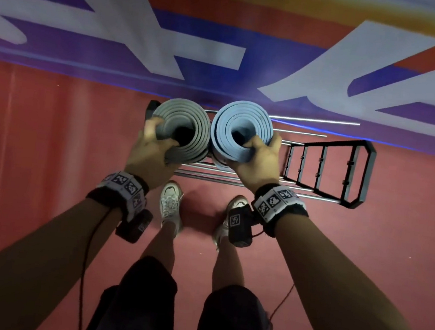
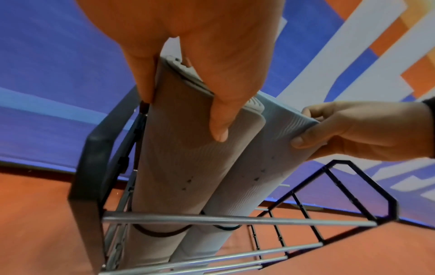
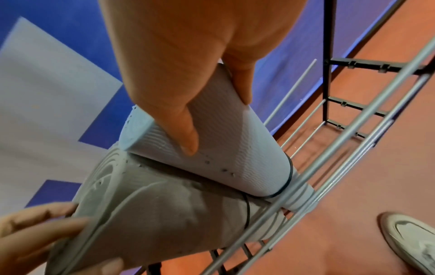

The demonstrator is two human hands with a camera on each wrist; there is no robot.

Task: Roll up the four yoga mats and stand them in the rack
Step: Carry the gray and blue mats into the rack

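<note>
Two rolled mats stand upright side by side at the left end of the rack (image 1: 326,172). The grey mat (image 1: 180,125) is on the left, the light blue mat (image 1: 242,129) on the right, each bound low down by a black band. My left hand (image 1: 153,144) grips the grey mat's top rim, thumb inside the roll. My right hand (image 1: 260,156) grips the blue mat's top rim the same way. In the left wrist view the grey mat (image 2: 179,167) and blue mat (image 2: 256,167) drop between the rack's silver bars (image 2: 235,221). The right wrist view shows both the grey mat (image 3: 153,214) and the blue mat (image 3: 223,148).
The rack (image 2: 84,186) has black end frames and silver rails; its right part holds nothing. It stands on a red floor (image 1: 47,172) against a purple, white and orange wall (image 1: 224,43). My white shoes (image 1: 170,203) stand just in front of the rack.
</note>
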